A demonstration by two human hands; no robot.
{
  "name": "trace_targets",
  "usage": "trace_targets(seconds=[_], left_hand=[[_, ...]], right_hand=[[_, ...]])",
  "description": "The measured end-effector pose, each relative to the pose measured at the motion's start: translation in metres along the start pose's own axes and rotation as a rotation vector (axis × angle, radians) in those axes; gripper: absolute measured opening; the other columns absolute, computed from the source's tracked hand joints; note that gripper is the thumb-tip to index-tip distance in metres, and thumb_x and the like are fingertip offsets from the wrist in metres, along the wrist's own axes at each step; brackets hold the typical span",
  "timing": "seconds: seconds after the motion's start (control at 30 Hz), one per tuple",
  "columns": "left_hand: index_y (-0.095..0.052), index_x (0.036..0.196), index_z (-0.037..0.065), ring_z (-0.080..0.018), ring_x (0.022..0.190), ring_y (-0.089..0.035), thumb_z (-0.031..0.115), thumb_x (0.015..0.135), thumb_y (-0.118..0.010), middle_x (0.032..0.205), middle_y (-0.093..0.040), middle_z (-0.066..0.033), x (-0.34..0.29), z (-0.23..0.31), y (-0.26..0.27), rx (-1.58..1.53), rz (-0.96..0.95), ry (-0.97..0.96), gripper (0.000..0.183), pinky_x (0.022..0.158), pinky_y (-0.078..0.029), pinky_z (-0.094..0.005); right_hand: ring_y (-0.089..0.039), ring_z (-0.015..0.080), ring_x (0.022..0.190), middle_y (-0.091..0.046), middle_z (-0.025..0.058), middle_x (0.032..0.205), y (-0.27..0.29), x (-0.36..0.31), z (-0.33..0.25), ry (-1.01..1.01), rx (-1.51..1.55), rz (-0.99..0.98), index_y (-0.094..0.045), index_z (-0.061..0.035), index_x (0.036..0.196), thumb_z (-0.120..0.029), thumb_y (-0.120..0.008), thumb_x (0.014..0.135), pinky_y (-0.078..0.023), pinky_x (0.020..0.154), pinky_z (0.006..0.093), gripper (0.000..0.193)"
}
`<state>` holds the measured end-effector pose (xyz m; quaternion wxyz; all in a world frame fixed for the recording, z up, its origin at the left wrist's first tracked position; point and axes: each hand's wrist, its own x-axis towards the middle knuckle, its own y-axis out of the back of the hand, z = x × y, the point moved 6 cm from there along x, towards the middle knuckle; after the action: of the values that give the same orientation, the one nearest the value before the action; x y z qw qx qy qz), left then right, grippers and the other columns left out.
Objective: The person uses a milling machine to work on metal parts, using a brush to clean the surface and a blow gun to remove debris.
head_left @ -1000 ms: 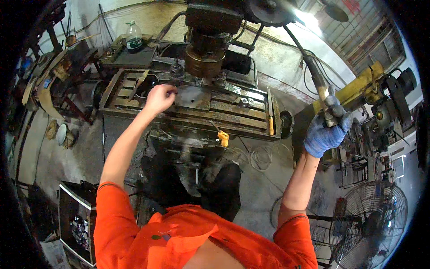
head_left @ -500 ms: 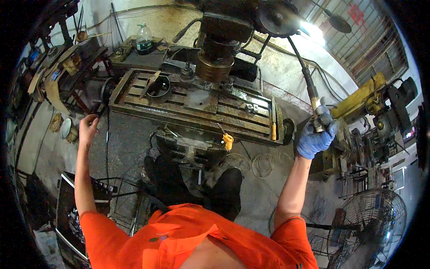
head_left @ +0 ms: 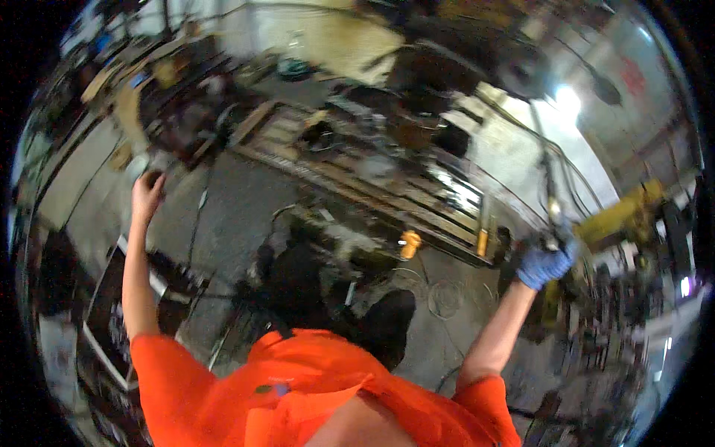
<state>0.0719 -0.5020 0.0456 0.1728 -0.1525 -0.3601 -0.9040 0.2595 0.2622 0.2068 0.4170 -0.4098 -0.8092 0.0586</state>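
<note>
In the head view, right of the metal table [head_left: 277, 138], our gloved right hand [head_left: 549, 258] is curled tight round a long dark rod [head_left: 550, 179]; that grip is made. Left of the metal table, our bare left hand [head_left: 148, 195] has bent fingers; blur hides anything in them. What is left, we cannot tell.

The wide fisheye view looks down and forward from the wearer's head, on its left side. Nearest is the bright orange cloth shirt [head_left: 216, 402], along the lower edge; farther out, the bare left hand [head_left: 147, 195] and blue-gloved right hand [head_left: 550, 261]; beyond, the long, slotted, brown metal tabletop [head_left: 342, 167] slants across the upper centre.
</note>
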Motion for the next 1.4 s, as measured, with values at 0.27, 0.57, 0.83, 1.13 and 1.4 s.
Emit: trace_targets(seconds=[0.27,0.57,0.83,1.13,1.4], left_hand=[[-0.055,0.111,0.001,-0.0105,0.071,-0.055,0.003,0.068,-0.051,0.081,-0.064,-0.0095,-0.100,-0.066,0.158,-0.100,0.308,0.289,0.043,0.062,-0.043,-0.0237],[-0.057,0.109,0.003,-0.0318,0.100,-0.055,0.011,0.064,-0.062,0.107,-0.058,-0.0173,-0.232,-0.172,0.190,0.619,0.029,0.749,0.046,0.085,-0.044,-0.0377],[-0.058,0.084,0.009,-0.0274,0.087,-0.057,0.008,0.069,-0.057,0.090,-0.056,-0.0114,-0.220,-0.217,0.107,1.163,-0.532,0.322,0.016,0.071,-0.047,-0.0386],[-0.058,0.090,0.009,-0.0297,0.091,-0.056,0.014,0.071,-0.056,0.093,-0.060,-0.0121,-0.210,-0.230,0.110,1.129,-0.589,0.402,0.020,0.089,-0.036,-0.0469],[-0.060,0.093,0.001,-0.0132,0.068,-0.051,0.016,0.079,-0.061,0.084,-0.059,-0.0064,-0.232,-0.262,0.210,-0.755,0.481,0.716,0.021,0.055,-0.040,-0.0252]], right_hand=[[-0.057,0.0214,0.077,-0.063,0.0109,0.085,0.017,0.024,-0.046,0.701,-0.783,-0.228,-0.062,-0.0007,0.086,-0.001,-0.062,0.073,-0.047,0.069,0.0342,0.013],[-0.056,0.0219,0.064,-0.061,0.0077,0.072,-0.015,0.027,-0.060,0.973,-1.129,-0.114,-0.061,-0.0043,0.078,-0.017,-0.059,0.076,-0.044,0.058,0.0329,0.013],[-0.056,0.0208,0.074,-0.062,0.0110,0.086,-0.018,0.045,-0.080,0.835,-1.120,-0.131,-0.058,0.0017,0.094,-0.012,-0.052,0.080,-0.046,0.066,0.0312,0.020],[-0.056,0.0229,0.089,-0.059,0.0123,0.095,-0.032,0.091,-0.092,0.445,-0.198,-0.307,-0.058,0.0017,0.096,-0.009,-0.048,0.079,-0.045,0.084,0.0349,0.023],[-0.055,0.0245,0.096,-0.057,0.0134,0.105,-0.106,0.160,-0.147,0.851,-0.713,-0.386,-0.056,0.0022,0.105,-0.005,-0.052,0.079,-0.043,0.087,0.0333,0.027]])
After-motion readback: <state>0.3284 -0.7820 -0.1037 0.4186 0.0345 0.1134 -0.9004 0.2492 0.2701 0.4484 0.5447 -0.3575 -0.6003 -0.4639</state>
